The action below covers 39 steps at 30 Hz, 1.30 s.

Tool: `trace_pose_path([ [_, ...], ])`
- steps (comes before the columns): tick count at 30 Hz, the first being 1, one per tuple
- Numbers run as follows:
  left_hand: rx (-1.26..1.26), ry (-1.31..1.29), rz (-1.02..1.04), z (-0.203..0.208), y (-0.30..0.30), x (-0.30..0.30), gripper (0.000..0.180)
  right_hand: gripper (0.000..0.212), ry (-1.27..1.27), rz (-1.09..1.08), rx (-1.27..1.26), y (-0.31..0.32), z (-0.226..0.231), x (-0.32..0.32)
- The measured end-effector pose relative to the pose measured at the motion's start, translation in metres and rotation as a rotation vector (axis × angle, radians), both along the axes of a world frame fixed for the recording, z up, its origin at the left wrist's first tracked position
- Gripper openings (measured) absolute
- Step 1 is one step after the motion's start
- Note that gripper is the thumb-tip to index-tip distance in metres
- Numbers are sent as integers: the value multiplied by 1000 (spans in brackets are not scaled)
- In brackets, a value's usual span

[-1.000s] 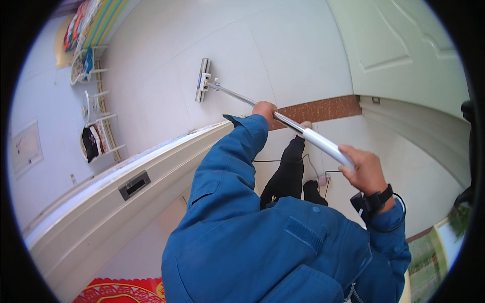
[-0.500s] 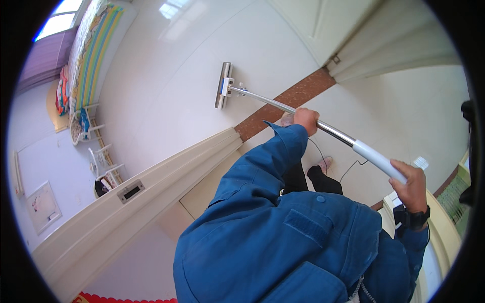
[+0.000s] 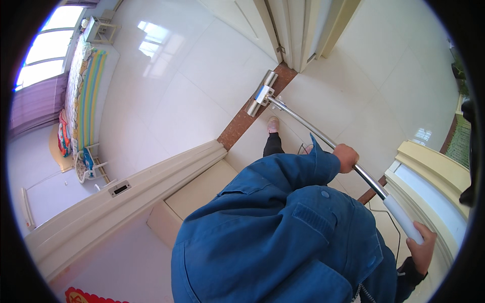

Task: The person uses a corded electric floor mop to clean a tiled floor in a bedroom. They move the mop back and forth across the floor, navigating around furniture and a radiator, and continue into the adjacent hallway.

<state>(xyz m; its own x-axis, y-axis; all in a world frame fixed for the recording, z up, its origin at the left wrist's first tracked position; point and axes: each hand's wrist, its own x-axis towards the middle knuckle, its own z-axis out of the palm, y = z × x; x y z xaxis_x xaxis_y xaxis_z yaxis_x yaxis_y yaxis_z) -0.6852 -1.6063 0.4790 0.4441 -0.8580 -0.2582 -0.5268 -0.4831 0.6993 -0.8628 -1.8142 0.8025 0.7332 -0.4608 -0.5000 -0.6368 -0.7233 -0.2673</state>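
Note:
A squeeze mop (image 3: 317, 127) with a steel pole runs slantwise from the upper middle to the lower right. Its wide silver head (image 3: 262, 94) rests at the reddish-brown threshold strip (image 3: 236, 127) of a doorway. My left hand (image 3: 346, 157) is wrapped round the middle of the pole. At the pole's near end, my right hand (image 3: 422, 246) grips the pale grey handle sleeve, fingers closed about its tip. One of my feet (image 3: 273, 124), in a pink shoe, stands just behind the mop head.
Cream door frames stand on the left (image 3: 136, 187) and at the top (image 3: 298, 40). Shiny pale tiles (image 3: 182, 96) cover the floor. A bed (image 3: 91, 96) with a striped cover and a white chair (image 3: 91, 164) are far left. A thin dark cord (image 3: 396, 227) hangs near my right hand.
The mop head has been drawn back from the room's tiles onto the threshold strip. Both hands have moved down and to the right with the pole, and the view has shifted.

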Motion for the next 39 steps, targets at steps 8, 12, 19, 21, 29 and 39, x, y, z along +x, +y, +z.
trace_pose_path([
  [8,-84,64,-82,31,-2,14,12,48,-98,49,-64,-7,34,-19],
  [12,-65,21,-92,18,25,49,14,45,-141,108,-64,20,13,11],
  [19,128,-78,-88,-23,114,160,16,39,-322,242,181,106,-41,122],
  [21,130,-89,-122,-34,141,195,15,38,-316,202,253,130,-58,152],
  [29,159,-165,6,-69,195,218,20,39,-196,55,417,178,-89,168],
  [39,256,-113,-221,-93,112,33,15,41,-76,-142,319,131,-62,-34],
])
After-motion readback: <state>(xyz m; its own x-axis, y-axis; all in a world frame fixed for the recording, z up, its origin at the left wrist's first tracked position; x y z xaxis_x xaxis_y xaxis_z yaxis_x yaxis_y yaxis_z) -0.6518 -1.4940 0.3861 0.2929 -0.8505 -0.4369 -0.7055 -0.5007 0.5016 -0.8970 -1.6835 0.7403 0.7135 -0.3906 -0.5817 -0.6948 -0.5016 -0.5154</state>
